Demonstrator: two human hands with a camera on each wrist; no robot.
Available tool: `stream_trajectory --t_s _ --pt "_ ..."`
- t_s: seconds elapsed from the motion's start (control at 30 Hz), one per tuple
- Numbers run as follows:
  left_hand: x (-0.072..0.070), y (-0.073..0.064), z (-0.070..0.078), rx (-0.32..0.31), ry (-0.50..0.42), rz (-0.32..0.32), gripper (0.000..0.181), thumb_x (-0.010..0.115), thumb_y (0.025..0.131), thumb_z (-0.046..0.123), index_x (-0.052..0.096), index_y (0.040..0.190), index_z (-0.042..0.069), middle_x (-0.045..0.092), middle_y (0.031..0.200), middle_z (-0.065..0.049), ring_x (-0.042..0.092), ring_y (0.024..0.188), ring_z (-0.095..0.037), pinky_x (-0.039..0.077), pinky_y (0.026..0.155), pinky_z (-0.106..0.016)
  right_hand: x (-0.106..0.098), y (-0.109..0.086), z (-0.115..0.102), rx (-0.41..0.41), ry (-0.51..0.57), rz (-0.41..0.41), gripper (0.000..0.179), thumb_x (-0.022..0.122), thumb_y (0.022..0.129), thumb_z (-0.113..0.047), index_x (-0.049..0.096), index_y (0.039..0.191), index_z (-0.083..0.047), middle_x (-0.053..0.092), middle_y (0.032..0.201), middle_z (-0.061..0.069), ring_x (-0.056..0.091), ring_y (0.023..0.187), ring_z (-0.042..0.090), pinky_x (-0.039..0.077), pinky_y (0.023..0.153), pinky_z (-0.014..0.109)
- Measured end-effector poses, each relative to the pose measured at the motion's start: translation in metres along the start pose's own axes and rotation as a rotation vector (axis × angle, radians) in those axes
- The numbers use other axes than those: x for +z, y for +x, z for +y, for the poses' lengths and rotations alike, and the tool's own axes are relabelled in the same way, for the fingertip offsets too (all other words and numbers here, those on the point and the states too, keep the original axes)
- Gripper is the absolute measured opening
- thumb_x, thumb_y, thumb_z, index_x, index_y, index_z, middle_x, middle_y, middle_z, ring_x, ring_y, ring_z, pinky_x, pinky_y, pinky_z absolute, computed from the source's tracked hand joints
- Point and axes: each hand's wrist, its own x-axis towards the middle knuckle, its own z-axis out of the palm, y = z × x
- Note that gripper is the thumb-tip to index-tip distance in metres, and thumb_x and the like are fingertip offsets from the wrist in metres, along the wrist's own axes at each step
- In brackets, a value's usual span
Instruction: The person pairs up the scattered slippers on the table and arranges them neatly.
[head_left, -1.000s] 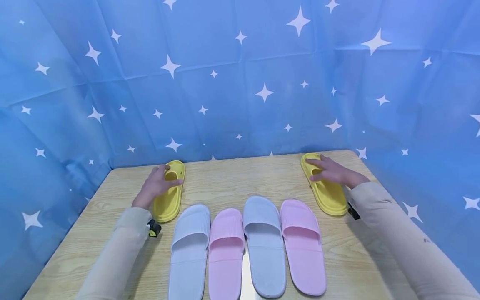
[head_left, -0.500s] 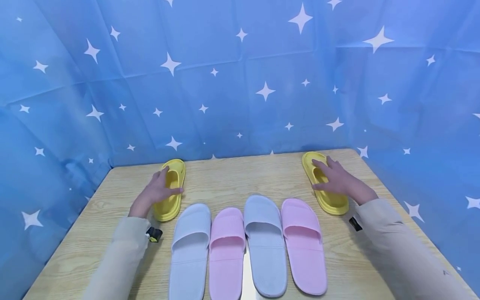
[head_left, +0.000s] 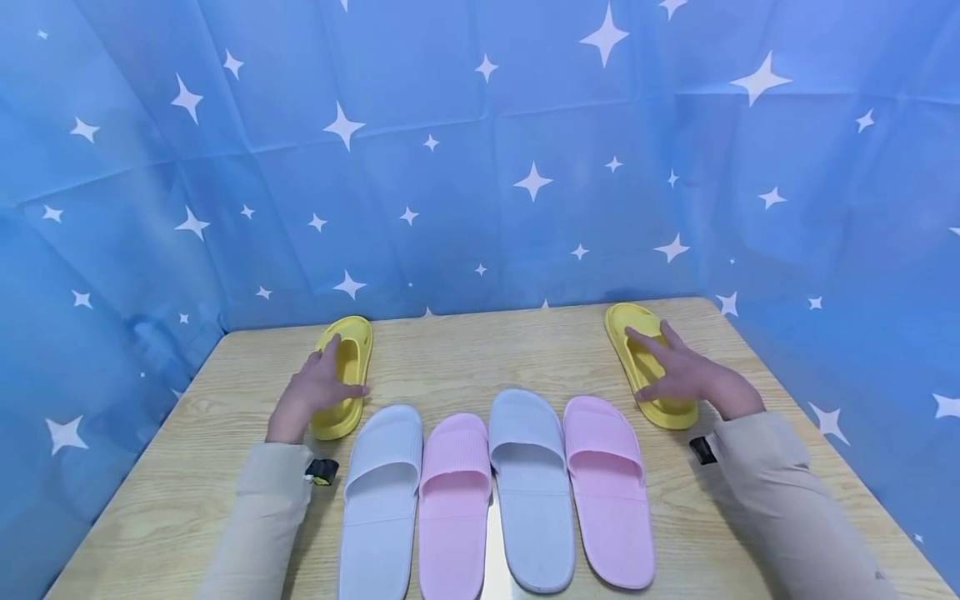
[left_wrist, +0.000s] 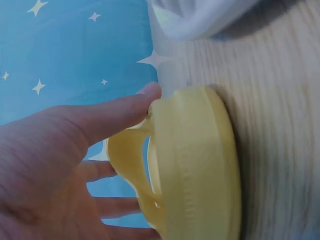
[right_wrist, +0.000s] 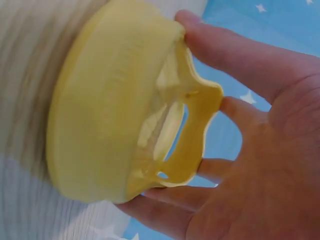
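Observation:
Two yellow slippers lie flat at the table's back, one on each side. Over the left yellow slipper (head_left: 341, 414) my left hand (head_left: 318, 387) is spread, its thumb by the inner edge and its fingers about the strap. My right hand (head_left: 686, 371) lies likewise over the right yellow slipper (head_left: 628, 317), thumb by the inner side. In the right wrist view the fingers (right_wrist: 165, 215) stretch past the far side of that slipper (right_wrist: 100, 115). The left wrist view has the thumb (left_wrist: 120, 112) at the rim of its slipper (left_wrist: 195, 165). Whether the fingers still touch is unclear.
In front stand pale blue slippers (head_left: 382, 500) (head_left: 534, 508) alternating with pink slippers (head_left: 452, 517) (head_left: 611, 508), side by side. They lie on a wooden table (head_left: 487, 358). A blue star-patterned curtain (head_left: 450, 208) hangs behind and beside it.
Both hands have drawn back slightly toward the person along the yellow slippers, and the right fingers have spread wider. The slippers stay in place on the table.

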Motion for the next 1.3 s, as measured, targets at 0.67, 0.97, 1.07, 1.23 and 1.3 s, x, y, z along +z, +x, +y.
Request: stream_trajectory --t_s 0.67,0.97,1.07,1.23,1.3 --pt "0.009 0.001 -0.004 0.026 -0.017 0.106 0.109 0.076 0.09 0.044 0.008 0.167 0.009 0.023 0.165 -0.034 0.029 0.145 -0.061 0.03 0.113 -0.077 0.005 0.015 0.012 -0.012 0.064 0.023 0.098 0.069 0.097 -0.03 0.002 0.167 -0.012 -0.032 0.161 0.036 -0.006 0.142 0.076 0.013 0.108 0.088" --pt "0.001 -0.007 -0.001 -0.03 0.036 0.004 0.114 0.071 0.092 0.053 -0.004 0.167 0.01 0.012 0.166 -0.036 0.027 0.143 -0.067 0.029 0.112 -0.079 0.004 0.017 0.013 -0.028 0.094 0.032 0.099 0.069 0.098 -0.029 0.0 0.167 -0.013 -0.037 0.16 0.031 -0.009 0.145 0.071 0.011 0.11 0.086" --pt "0.001 -0.007 -0.003 -0.032 0.048 -0.001 0.114 0.07 0.092 0.056 -0.003 0.167 0.01 0.013 0.165 -0.037 0.027 0.142 -0.068 0.029 0.111 -0.08 0.005 0.017 0.013 -0.027 0.084 0.035 0.1 0.069 0.098 -0.03 -0.001 0.167 -0.014 -0.038 0.16 0.03 -0.008 0.145 0.07 0.011 0.11 0.086" --pt "0.002 -0.007 -0.002 -0.014 0.056 0.013 0.111 0.069 0.092 0.056 0.001 0.167 0.01 0.019 0.163 -0.037 0.034 0.138 -0.067 0.035 0.108 -0.078 0.005 0.016 0.013 -0.022 0.082 0.037 0.098 0.067 0.099 -0.029 -0.001 0.167 -0.014 -0.038 0.16 0.03 -0.007 0.145 0.072 0.012 0.109 0.087" --pt "0.003 -0.006 -0.001 -0.007 0.057 0.022 0.11 0.068 0.092 0.056 0.003 0.167 0.009 0.022 0.162 -0.037 0.037 0.136 -0.067 0.036 0.107 -0.077 0.006 0.016 0.012 -0.021 0.077 0.04 0.097 0.066 0.099 -0.029 -0.001 0.167 -0.013 -0.037 0.16 0.031 -0.006 0.144 0.072 0.013 0.109 0.087"
